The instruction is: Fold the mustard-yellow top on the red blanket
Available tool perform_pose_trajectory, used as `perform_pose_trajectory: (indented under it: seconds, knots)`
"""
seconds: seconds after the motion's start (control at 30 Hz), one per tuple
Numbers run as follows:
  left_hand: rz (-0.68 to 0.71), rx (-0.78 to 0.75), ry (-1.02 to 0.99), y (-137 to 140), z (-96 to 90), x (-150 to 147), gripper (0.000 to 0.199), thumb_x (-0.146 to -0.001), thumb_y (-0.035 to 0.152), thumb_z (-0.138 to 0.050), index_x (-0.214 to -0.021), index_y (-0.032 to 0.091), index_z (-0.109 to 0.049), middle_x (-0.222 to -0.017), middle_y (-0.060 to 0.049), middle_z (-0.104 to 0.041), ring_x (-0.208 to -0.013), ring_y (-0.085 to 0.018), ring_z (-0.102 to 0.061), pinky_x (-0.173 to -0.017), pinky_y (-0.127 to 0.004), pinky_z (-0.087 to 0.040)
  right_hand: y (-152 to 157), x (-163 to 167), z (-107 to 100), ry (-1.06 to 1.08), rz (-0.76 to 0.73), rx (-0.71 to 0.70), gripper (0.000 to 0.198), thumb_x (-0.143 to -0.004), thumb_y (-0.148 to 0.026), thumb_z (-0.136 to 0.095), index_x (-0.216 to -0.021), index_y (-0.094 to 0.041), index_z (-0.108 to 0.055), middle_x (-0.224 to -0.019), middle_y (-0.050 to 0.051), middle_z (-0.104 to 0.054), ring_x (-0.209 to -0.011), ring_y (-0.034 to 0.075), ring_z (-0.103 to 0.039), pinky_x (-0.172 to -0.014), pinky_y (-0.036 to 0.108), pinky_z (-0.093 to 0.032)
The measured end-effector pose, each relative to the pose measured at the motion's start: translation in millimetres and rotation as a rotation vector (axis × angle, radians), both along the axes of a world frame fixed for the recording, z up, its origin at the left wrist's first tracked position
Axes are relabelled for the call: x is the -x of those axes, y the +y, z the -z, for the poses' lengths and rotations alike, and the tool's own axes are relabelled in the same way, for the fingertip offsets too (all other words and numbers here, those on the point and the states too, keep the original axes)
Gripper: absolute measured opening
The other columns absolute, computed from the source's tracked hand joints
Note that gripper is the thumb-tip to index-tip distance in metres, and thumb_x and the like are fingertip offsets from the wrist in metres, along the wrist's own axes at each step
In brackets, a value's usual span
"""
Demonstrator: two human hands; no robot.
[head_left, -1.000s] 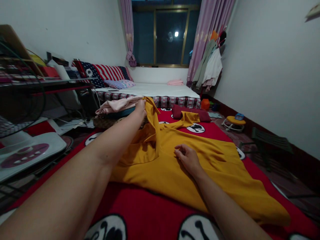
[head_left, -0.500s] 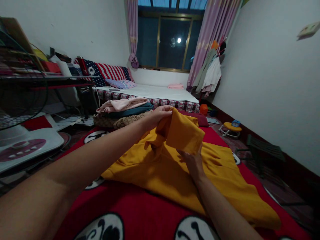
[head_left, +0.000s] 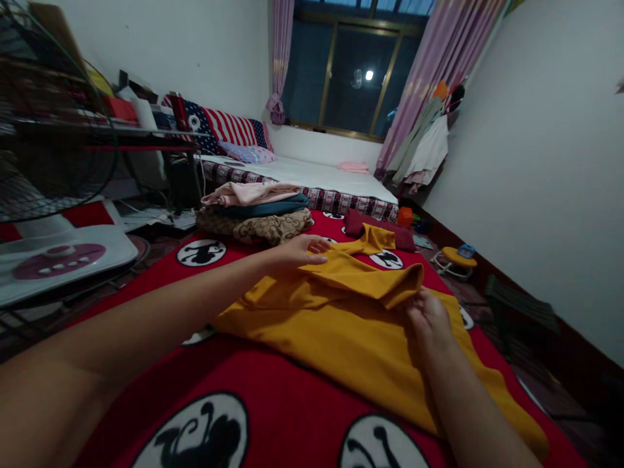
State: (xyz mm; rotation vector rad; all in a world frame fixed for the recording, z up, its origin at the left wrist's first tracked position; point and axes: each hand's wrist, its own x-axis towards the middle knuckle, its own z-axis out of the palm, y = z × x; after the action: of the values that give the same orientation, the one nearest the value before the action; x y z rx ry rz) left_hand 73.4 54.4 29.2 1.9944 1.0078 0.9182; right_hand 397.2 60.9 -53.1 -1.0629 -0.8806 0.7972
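A mustard-yellow garment (head_left: 331, 331) lies spread and partly creased over a red blanket (head_left: 292, 416) with black-and-white round patterns. My right hand (head_left: 431, 318) pinches a folded band of the garment at its right side, raised slightly off the rest. Over the far left part of the cloth, my left hand (head_left: 303, 252) has its fingers stretched out and apart, holding nothing. A narrow strip of the same yellow cloth reaches away from me toward a folded dark-red cloth (head_left: 358, 224).
A stack of folded clothes (head_left: 273, 224) sits at the blanket's far left. Beyond it stands a bed (head_left: 316, 175). On the left are a fan (head_left: 63, 247) and a cluttered desk (head_left: 160, 133). A yellow-topped stool (head_left: 458, 257) and a dark folding stool (head_left: 521, 302) stand right.
My left hand has let go of the yellow cloth and opened. My right hand has moved right, drawing the folded band sideways and lower. The view has shifted slightly.
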Motion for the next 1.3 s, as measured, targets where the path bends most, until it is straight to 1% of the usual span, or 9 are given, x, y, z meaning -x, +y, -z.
perform_pose_trajectory:
  seconds: [0.1, 0.2, 0.4, 0.6, 0.7, 0.9, 1.1, 1.2, 1.3]
  knots:
    - [-0.052, 0.059, 0.194, -3, 16.3, 21, 0.061, -0.06, 0.039, -0.08, -0.115, 0.016, -0.065, -0.119, -0.012, -0.067, -0.107, -0.025, -0.062, -0.093, -0.032, -0.046, -6, -9, 1, -0.075, 0.122, 0.091, 0.034, -0.052, -0.02, -0.055, -0.085, -0.024, -0.052, -0.076, 0.0, -0.057, -0.072, 0.019, -0.061, -0.065, 0.035, -0.055]
    - [-0.135, 0.088, 0.351, -7, 31.2, 30, 0.071, -0.055, 0.039, -0.08, -0.121, 0.017, -0.064, -0.101, -0.007, -0.071, -0.088, -0.022, -0.065, -0.075, -0.026, -0.048, -18, 0, -5, -0.564, 0.276, 0.02, 0.047, -0.055, -0.017, -0.053, -0.102, -0.022, -0.06, -0.107, 0.008, -0.061, -0.104, 0.025, -0.058, -0.093, 0.045, -0.048]
    - [-0.18, -0.086, 0.478, -13, 40.2, 36, 0.026, -0.075, 0.036, -0.059, -0.079, 0.017, -0.076, -0.062, -0.001, -0.063, -0.06, -0.016, -0.055, -0.056, -0.025, -0.037, -26, 20, -2, -1.301, 0.193, -0.055, 0.05, -0.067, -0.014, -0.054, -0.114, -0.025, -0.065, -0.137, 0.008, -0.048, -0.135, 0.032, -0.032, -0.111, 0.051, -0.028]
    - [-0.407, -0.37, 0.333, -25, 32.1, 45, 0.028, -0.078, 0.028, -0.053, -0.092, 0.017, -0.074, -0.094, -0.006, -0.072, -0.087, -0.02, -0.062, -0.078, -0.027, -0.044, -10, 3, -4, -1.292, 0.294, 0.215, 0.067, -0.073, -0.041, -0.064, -0.132, -0.012, -0.05, -0.132, 0.022, -0.05, -0.123, 0.037, -0.046, -0.099, 0.051, -0.04]
    - [-0.47, -0.398, 0.373, -32, 32.1, 47, 0.029, -0.082, 0.033, -0.052, -0.092, 0.018, -0.074, -0.094, -0.007, -0.071, -0.086, -0.021, -0.062, -0.076, -0.027, -0.044, -4, -12, -9, -1.322, 0.212, 0.276, 0.055, -0.07, -0.03, -0.063, -0.123, -0.015, -0.059, -0.112, 0.017, -0.063, -0.105, 0.032, -0.058, -0.088, 0.042, -0.046]
    - [-0.514, -0.337, 0.3, -34, 42.4, 50, 0.034, -0.087, 0.042, -0.049, -0.082, 0.018, -0.073, -0.079, -0.004, -0.07, -0.074, -0.019, -0.061, -0.063, -0.025, -0.04, -9, -32, -47, -1.102, 0.279, -0.076, 0.024, -0.069, -0.018, -0.052, -0.084, -0.018, -0.071, -0.083, 0.007, -0.07, -0.078, 0.021, -0.063, -0.078, 0.036, -0.05]
    - [-0.509, -0.194, -0.003, -41, 44.6, 58, 0.036, -0.081, 0.049, -0.055, -0.086, 0.018, -0.072, -0.081, -0.003, -0.071, -0.074, -0.019, -0.061, -0.061, -0.023, -0.042, -74, -50, -83, -0.851, 0.377, -0.407, 0.02, -0.08, -0.028, -0.06, -0.097, -0.023, -0.069, -0.098, 0.006, -0.067, -0.091, 0.021, -0.064, -0.085, 0.039, -0.051]
    - [-0.456, -0.192, -0.001, -50, 45.5, 69, 0.037, -0.079, 0.051, -0.057, -0.088, 0.019, -0.073, -0.085, -0.004, -0.071, -0.078, -0.02, -0.061, -0.066, -0.024, -0.045, -113, -68, -75, -0.986, 0.2, -0.419, 0.01, -0.079, -0.033, -0.065, -0.086, -0.03, -0.071, -0.092, 0.005, -0.067, -0.088, 0.023, -0.065, -0.083, 0.039, -0.052]
    - [-0.327, -0.211, 0.139, -60, 47.4, 84, 0.034, -0.077, 0.05, -0.061, -0.09, 0.021, -0.074, -0.089, -0.005, -0.07, -0.082, -0.02, -0.061, -0.073, -0.026, -0.047, -136, -87, -54, -1.185, -0.245, -0.204, 0.013, -0.074, -0.038, -0.066, -0.08, -0.03, -0.074, -0.092, 0.008, -0.069, -0.087, 0.024, -0.067, -0.078, 0.038, -0.055]
